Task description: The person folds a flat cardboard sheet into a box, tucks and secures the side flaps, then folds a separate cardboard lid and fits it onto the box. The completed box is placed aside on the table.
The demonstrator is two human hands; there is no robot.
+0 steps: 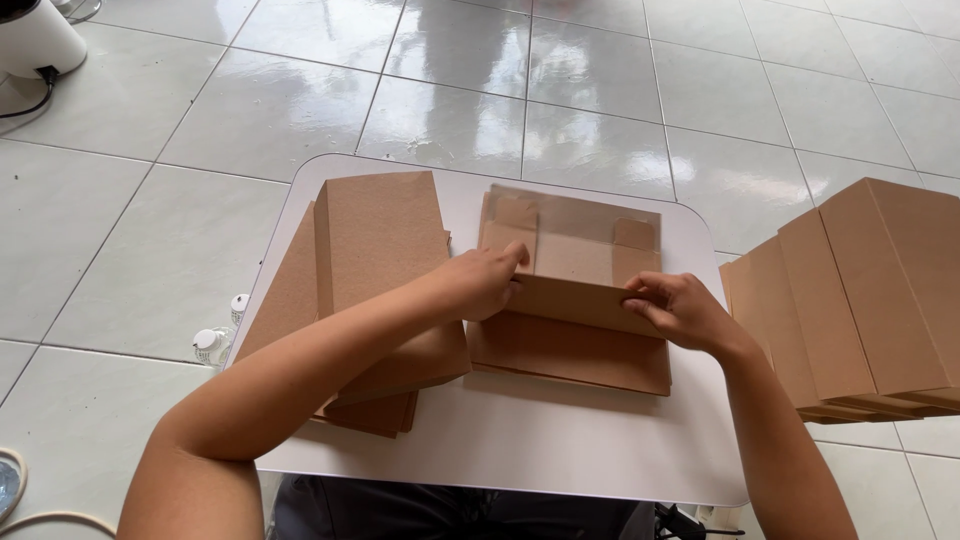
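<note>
A brown cardboard box (572,262), partly folded up, lies in the middle of a small white table (560,440). My left hand (483,280) grips the left end of its near wall. My right hand (680,310) pinches the right end of the same wall. The box's back wall and side flaps stand upright behind my hands, and its flat lid panel (570,355) stretches toward me.
A stack of flat cardboard blanks (375,240) lies on the table's left half under my left forearm. Several folded boxes (870,300) stand on the tiled floor at the right. A small bottle (212,345) and a white appliance (35,35) sit at the left.
</note>
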